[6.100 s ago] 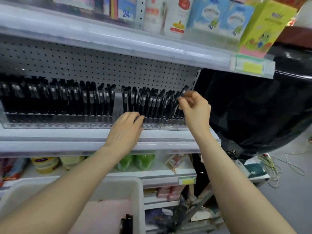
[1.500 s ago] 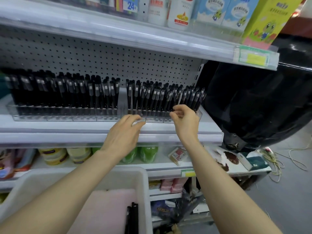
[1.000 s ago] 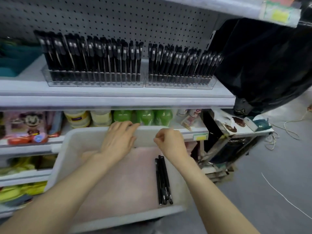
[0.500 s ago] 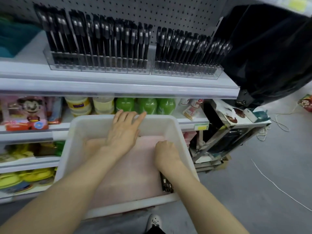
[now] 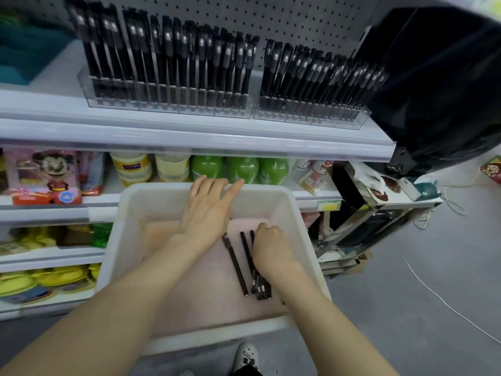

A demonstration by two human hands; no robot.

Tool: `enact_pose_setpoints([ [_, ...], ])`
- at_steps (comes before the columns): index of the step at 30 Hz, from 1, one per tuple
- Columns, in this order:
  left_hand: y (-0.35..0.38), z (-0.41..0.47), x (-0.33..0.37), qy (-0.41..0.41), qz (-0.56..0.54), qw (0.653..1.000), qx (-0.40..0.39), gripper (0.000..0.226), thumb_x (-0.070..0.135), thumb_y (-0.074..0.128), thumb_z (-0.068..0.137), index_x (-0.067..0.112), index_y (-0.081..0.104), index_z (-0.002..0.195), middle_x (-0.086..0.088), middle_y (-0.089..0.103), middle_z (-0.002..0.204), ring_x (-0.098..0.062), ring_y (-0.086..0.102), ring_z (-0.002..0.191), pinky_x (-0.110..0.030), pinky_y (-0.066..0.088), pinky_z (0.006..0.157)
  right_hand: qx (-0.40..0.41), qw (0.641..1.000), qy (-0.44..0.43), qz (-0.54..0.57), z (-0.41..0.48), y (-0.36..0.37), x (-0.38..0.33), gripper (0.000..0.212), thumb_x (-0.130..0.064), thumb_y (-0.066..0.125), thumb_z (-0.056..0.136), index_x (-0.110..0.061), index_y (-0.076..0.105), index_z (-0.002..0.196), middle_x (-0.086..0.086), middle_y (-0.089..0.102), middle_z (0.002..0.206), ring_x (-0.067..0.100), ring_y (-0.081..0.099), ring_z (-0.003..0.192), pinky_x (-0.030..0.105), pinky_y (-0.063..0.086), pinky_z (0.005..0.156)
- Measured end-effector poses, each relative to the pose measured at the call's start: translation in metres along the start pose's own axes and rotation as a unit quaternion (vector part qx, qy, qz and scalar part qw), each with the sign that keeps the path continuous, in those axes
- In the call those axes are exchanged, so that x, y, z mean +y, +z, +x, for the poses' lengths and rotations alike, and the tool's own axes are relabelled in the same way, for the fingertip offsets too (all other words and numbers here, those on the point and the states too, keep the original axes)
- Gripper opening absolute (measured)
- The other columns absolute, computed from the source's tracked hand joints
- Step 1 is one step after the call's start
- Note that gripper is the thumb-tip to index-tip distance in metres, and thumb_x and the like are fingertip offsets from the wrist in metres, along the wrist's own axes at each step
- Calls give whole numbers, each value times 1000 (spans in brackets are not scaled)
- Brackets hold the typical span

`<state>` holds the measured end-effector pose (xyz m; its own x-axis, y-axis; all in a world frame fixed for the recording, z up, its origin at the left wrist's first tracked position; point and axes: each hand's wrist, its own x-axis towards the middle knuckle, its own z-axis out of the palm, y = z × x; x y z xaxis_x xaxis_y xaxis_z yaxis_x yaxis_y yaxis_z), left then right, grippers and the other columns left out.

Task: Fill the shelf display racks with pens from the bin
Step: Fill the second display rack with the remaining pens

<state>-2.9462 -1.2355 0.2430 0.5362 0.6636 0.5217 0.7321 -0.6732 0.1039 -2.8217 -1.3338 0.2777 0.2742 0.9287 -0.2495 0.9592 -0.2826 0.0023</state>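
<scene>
Head view
Bin [image 5: 130, 234]: white, pink bottom, in front of the shelves.
Loose pens [image 5: 248, 264]: black, lying in the bin near its right wall.
Right hand [image 5: 272, 246]: on the pens, fingers curled down; I cannot tell if they pinch one.
Left hand [image 5: 207, 215]: flat, fingers spread, tips at the far rim.
Racks [image 5: 168, 104]: clear, on the upper shelf [image 5: 189, 131], full of upright black pens.

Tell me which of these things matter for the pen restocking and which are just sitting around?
Part of the job:
- white bin
- loose pens in it
- clear display racks on the shelf
- right hand reaching the pens
- left hand over the bin

Just lying about:
- green bottles
- yellow tubs
- black bag
- floor cable
</scene>
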Motion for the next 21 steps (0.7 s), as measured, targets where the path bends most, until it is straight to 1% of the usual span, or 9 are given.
enact_pose_setpoints([
  [3,-1,0,0,0,-5,1000,6,69,17,74,76,18,50,140,-10,59,117,-31,51,109,-46,26,111,41,996,15,79,4,1,-3,25,-10,57,92,-9,46,114,13,60,110,32,61,102,35,44,76],
  [5,-2,-1,1,0,-7,1000,10,68,16,73,77,18,50,140,-9,59,116,-30,51,108,-46,27,110,72,996,21,45,4,-2,-2,30,-10,60,91,-10,45,117,10,58,111,30,62,100,32,43,72],
  [6,-2,-1,1,0,-8,1000,13,67,15,73,77,18,50,140,-9,59,115,-30,51,108,-46,28,109,74,997,22,21,2,-3,-1,33,-10,59,91,-10,45,120,10,57,114,28,61,102,31,44,73],
  [10,-2,0,1,1,-8,1000,16,66,16,72,78,18,51,140,-9,59,115,-30,51,107,-45,29,109,12,1000,-12,-23,-2,-2,-2,37,0,50,91,-4,43,127,13,51,125,28,53,115,30,45,89],
  [13,-2,-1,1,0,-8,1000,16,66,15,72,78,19,51,140,-9,59,114,-30,51,106,-45,28,108,0,999,-29,44,2,1,-2,47,6,51,86,-8,42,130,14,47,125,32,55,110,33,44,85],
  [15,-2,-1,1,0,-8,1000,18,65,15,72,78,19,51,139,-8,59,113,-30,52,106,-44,28,108,10,994,-32,103,8,5,0,51,7,51,84,-10,44,132,13,51,119,34,57,106,35,45,82],
  [18,-3,-1,2,0,-8,1000,13,65,15,71,78,20,51,140,-7,59,113,-30,51,106,-44,29,108,47,983,-32,173,13,7,4,47,4,53,82,-9,53,127,13,60,107,32,60,100,34,47,82],
  [19,-3,-1,2,0,-9,1000,12,65,15,71,78,20,51,140,-7,59,114,-30,51,106,-44,29,108,49,983,-23,178,14,7,5,43,2,56,82,-8,56,124,13,61,108,32,60,100,35,48,84],
  [21,-3,-1,1,0,-9,1000,9,65,15,70,78,20,50,140,-7,59,114,-29,51,106,-44,29,108,39,990,6,135,14,7,8,28,-7,61,85,-7,61,113,13,60,110,32,59,102,34,47,84],
])
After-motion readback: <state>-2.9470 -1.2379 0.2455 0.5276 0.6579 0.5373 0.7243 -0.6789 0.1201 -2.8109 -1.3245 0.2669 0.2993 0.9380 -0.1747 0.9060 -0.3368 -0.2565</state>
